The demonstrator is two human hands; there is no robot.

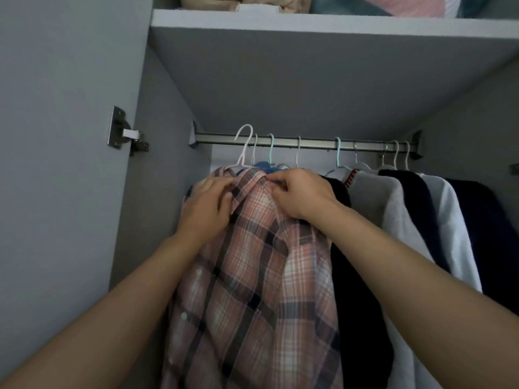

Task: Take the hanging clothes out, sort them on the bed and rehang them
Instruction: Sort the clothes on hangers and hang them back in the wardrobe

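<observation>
We noted the shirt point(252, 276) at lower centre as a pink, white and dark navy plaid. Its hanger point(243, 148) was white; two hooks point(271, 148) further right on the grey metal rail point(314, 142) were pale teal. Right of the plaid we logged a black garment point(356, 304), then a light grey one point(393, 209), navy point(421, 214), white point(455, 234) and dark navy point(494, 234). Wardrobe panels point(56, 164) were grey. On the top shelf point(309, 22) we recorded beige fabric point(244, 2) and a teal-and-pink item point(393, 4).

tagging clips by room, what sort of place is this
Most likely inside a bedroom wardrobe: a metal rail hung with hangers and clothes, a shelf above, and both hands on a plaid shirt.
</observation>
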